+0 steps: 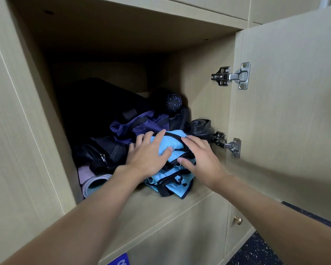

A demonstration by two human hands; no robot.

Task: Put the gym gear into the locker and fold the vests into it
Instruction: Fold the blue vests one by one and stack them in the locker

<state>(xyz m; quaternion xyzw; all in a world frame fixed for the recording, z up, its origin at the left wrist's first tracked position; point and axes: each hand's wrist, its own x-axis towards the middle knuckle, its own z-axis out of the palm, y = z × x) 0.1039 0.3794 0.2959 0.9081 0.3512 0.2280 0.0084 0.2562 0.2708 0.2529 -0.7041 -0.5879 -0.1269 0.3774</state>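
Vests point(170, 185) in light blue with black trim sit stacked at the near right of the locker point(161, 205) shelf, close to its front edge, and on my feed both hands are on top of them. My left grip point(149, 153) lies flat on the upper fold with its fingers spread and fairly straight and the thumb resting on the cloth, pressing down rather than clutching. My right grip point(201, 157) is also laid open across the right side of the stack, with its fingers stretched over the black trim and its thumb against the near edge of the fold. I cannot make out any cloth pinched between them.

Just right of the vests a black bottle point(200, 128) stands against the locker's right wall. Behind it, farther in, is a black ball point(173, 103) with blue dots. A purple garment point(141, 125) is bunched just behind the vests. To the left, a black bag point(111, 150) with a metal clip point(103, 157) rests on a rolled mat point(94, 183), pink outside and teal inside, at the near left. A larger dark shape fills the far left, too shadowed to identify.

The door point(294, 92) stands swung open to the right on 2 metal hinges, upper point(231, 76) and lower point(227, 144). Below, a lower door carries 1 brass knob point(238, 220) above a dark speckled floor point(256, 249).
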